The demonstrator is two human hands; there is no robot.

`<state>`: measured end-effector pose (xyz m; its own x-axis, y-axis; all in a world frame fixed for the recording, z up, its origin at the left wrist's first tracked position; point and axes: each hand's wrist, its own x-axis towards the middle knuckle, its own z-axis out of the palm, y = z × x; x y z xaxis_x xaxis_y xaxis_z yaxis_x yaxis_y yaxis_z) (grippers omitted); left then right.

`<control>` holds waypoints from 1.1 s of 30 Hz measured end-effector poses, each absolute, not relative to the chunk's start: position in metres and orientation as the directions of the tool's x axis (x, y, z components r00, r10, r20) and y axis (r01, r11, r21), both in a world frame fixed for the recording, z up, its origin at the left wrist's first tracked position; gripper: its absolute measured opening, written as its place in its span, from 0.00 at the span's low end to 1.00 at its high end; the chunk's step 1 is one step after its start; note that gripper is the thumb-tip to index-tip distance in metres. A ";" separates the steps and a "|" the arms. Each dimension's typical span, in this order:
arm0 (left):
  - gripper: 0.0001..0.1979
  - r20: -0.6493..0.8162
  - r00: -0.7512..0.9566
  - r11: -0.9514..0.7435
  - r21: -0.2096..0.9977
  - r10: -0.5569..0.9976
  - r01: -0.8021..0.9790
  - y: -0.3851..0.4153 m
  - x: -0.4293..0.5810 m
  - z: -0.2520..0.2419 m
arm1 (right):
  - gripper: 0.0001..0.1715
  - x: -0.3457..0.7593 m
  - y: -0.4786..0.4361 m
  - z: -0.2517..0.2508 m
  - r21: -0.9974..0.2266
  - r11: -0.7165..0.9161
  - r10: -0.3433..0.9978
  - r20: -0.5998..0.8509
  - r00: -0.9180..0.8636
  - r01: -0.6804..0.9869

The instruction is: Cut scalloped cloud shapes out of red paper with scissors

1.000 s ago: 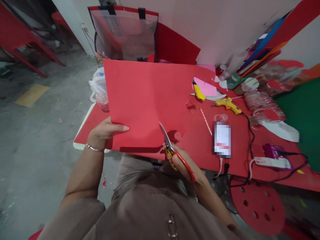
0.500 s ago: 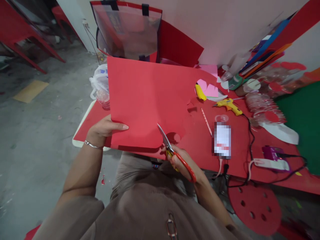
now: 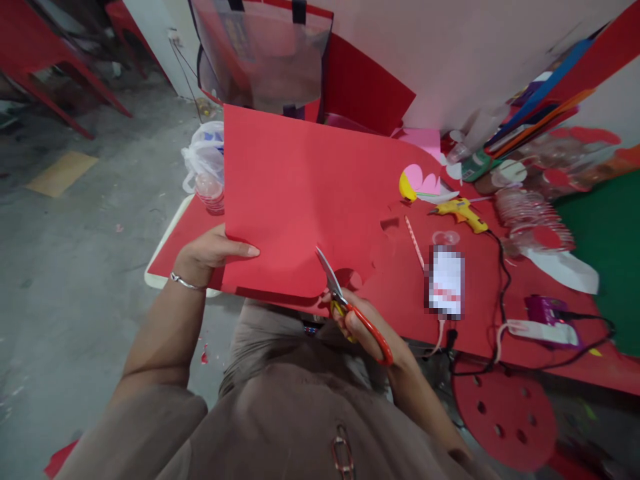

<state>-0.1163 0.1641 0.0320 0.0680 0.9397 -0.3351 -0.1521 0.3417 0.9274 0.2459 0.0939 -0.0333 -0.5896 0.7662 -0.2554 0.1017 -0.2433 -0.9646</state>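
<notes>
A large sheet of red paper (image 3: 280,193) is held up above the red-topped table, its right side cut into curved edges. My left hand (image 3: 217,250) grips its left edge, thumb on top and fingers hidden underneath. In my right hand (image 3: 363,320) is a pair of scissors (image 3: 330,277) with red and yellow handles. Their blades point up and away from me, lying at the lower cut edge of the sheet. How far the blades stand apart is hard to make out.
A yellow hot glue gun (image 3: 463,213), a patterned pencil (image 3: 414,240) and a phone (image 3: 445,280) lie on the table (image 3: 390,300) to the right. Plastic lids (image 3: 530,213) are stacked beyond them. A clear bag (image 3: 265,60) stands at the back, and a red stool (image 3: 505,420) is below.
The red sheet's right part has shifted and now covers more of the yellow cutter and pink paper. Both hands keep nearly the same place and hold; the view has moved slightly.
</notes>
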 end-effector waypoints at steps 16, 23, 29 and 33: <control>0.21 -0.315 0.180 0.342 0.928 0.932 -0.146 0.172 -0.125 0.023 | 0.48 0.247 0.095 -0.027 -0.977 -0.199 0.733 -0.204 -0.649 0.082; 0.19 -0.344 0.196 0.373 0.919 0.918 -0.132 0.175 -0.128 0.025 | 0.46 0.247 0.095 -0.022 -0.975 -0.204 0.724 -0.214 -0.655 0.093; 0.17 -0.350 0.185 0.382 0.906 0.918 -0.181 0.174 -0.124 0.031 | 0.48 0.248 0.096 -0.022 -0.967 -0.225 0.704 -0.244 -0.668 0.116; 0.17 -0.345 0.202 0.380 0.910 0.917 -0.168 0.178 -0.126 0.029 | 0.48 0.246 0.094 -0.025 -0.966 -0.240 0.736 -0.246 -0.630 0.097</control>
<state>-0.1259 0.1775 0.0285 0.2021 0.9165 -0.3452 -0.1680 0.3796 0.9097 0.2457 0.0935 -0.0250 -0.6304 0.7363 -0.2460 0.0967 -0.2400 -0.9660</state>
